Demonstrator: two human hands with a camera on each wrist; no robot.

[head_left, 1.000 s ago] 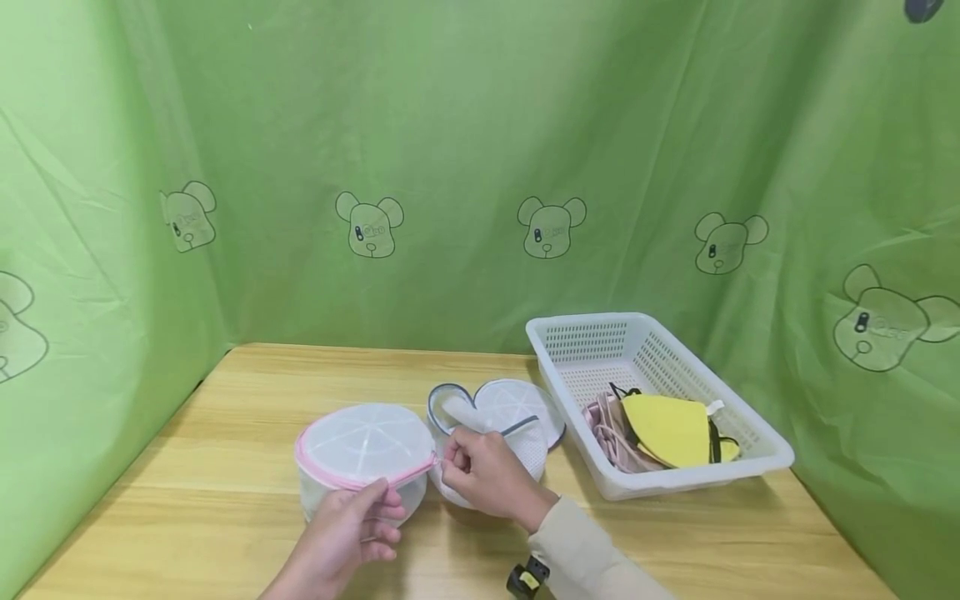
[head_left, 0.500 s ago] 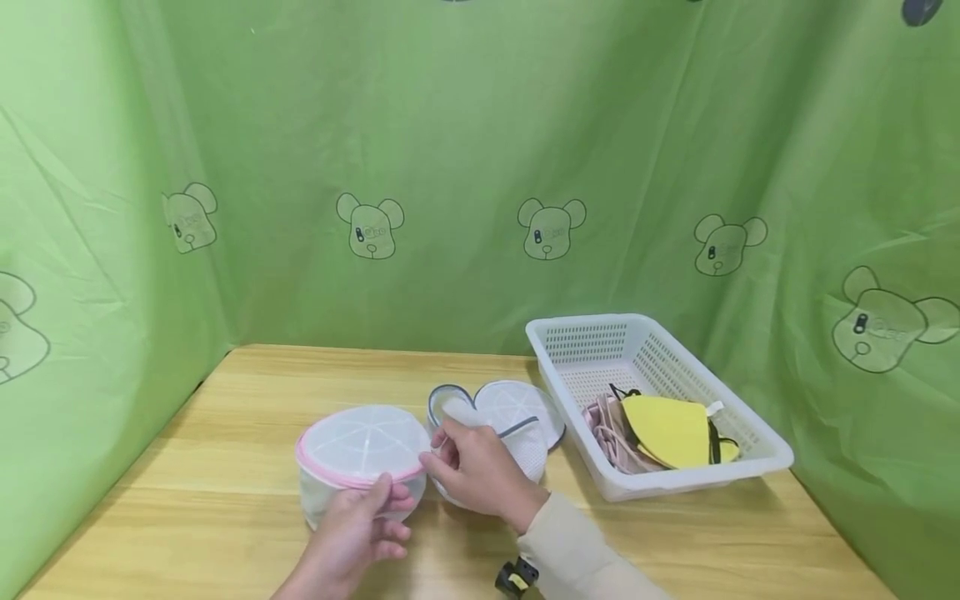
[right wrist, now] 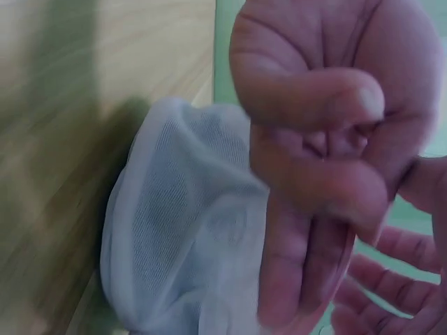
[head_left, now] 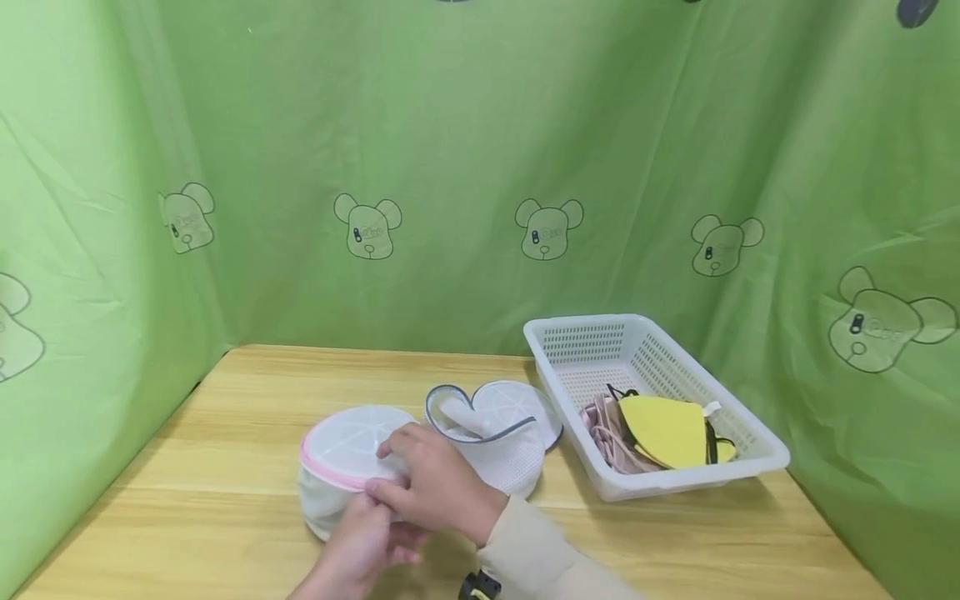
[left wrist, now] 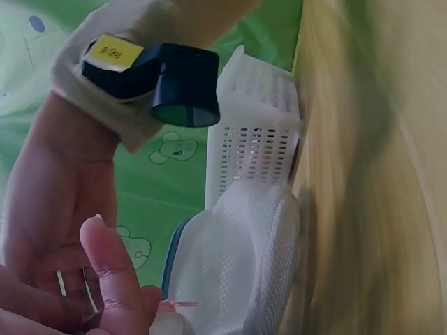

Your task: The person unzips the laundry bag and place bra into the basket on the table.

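Note:
A white mesh laundry bag with a pink zip [head_left: 318,500] stands upright on the table in the head view. My left hand [head_left: 360,537] grips its near rim, thumb on top and other fingers loosely bent beside it. My right hand [head_left: 442,483] reaches across its right side, a bent finger over the lid and the thumb at the pink rim beside my left thumb. Whether the zip pull lies between those fingers is hidden. In the left wrist view a short pink strip [left wrist: 183,304] shows beside the fingers. A second mesh bag with dark blue trim [head_left: 510,467] lies unzipped just to the right.
A white plastic basket [head_left: 697,479] stands at the right, holding yellow folded fabric with black straps [head_left: 667,429] and pinkish strapped fabric [head_left: 611,442]. Green curtains [head_left: 450,300] printed with bear faces enclose the wooden table [head_left: 187,517].
My right hand has moved left and toward me, from the pink zip's right end to the near rim beside my left thumb. My left hand has shifted slightly. Basket and second bag stay put.

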